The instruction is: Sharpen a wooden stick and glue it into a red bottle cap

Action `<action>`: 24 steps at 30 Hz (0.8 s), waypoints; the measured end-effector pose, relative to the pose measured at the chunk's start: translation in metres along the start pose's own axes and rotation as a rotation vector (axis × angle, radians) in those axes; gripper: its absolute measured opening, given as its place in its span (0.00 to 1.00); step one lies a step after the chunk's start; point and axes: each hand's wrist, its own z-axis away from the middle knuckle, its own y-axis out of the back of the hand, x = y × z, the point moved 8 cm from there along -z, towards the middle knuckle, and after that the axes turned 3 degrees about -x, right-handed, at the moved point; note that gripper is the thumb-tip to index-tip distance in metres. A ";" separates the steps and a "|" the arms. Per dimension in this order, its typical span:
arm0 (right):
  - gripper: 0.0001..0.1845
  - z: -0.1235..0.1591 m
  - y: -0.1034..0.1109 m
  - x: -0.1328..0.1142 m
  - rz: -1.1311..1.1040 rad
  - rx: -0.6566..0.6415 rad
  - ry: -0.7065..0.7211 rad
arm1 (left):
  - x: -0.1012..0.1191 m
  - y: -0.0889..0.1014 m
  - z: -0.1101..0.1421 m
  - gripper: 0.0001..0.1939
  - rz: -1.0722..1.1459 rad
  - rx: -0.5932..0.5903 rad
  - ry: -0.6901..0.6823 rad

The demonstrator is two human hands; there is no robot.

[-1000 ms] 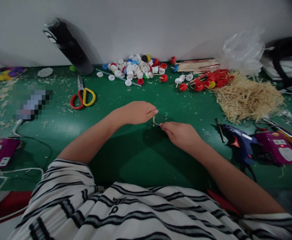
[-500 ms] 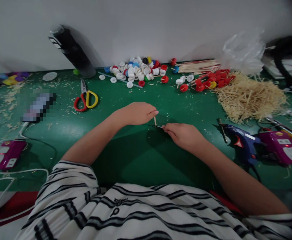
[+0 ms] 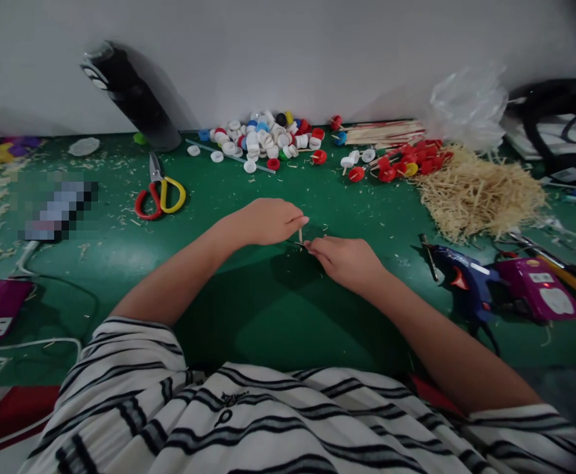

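Note:
My left hand (image 3: pixel 270 221) is closed in a pinch on the top of a short wooden stick (image 3: pixel 300 233), which points down toward the green table (image 3: pixel 248 309). My right hand (image 3: pixel 345 261) grips a thin dark blade (image 3: pixel 295 243), probably a small knife; its handle is hidden in my fingers. The blade lies across the stick's lower end, close to the table surface. Whether it touches the stick I cannot tell. A few pale shavings are scattered around both hands.
Scissors (image 3: pixel 170 195) lie left of my hands. Bottle caps (image 3: pixel 262 141) are heaped behind, near a black bottle (image 3: pixel 142 105). To the right are wood shavings (image 3: pixel 480 194), a blue glue gun (image 3: pixel 470 276) and a purple power strip (image 3: pixel 539 289). A blurred phone (image 3: pixel 58 210) lies far left.
My right hand and the blade have moved left, toward and past the stick. My left hand still pinches the stick in nearly the same place. The whole view has shifted slightly.

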 end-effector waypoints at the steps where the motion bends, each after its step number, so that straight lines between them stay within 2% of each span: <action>1: 0.19 0.000 -0.002 0.000 0.001 -0.005 0.000 | 0.000 0.000 0.001 0.24 -0.006 -0.002 0.002; 9: 0.22 0.007 0.010 0.013 -0.060 0.134 -0.024 | -0.005 0.000 0.002 0.26 -0.036 -0.009 0.058; 24: 0.16 0.010 0.002 0.024 -0.235 0.103 -0.011 | -0.005 -0.001 0.001 0.25 -0.041 0.008 0.031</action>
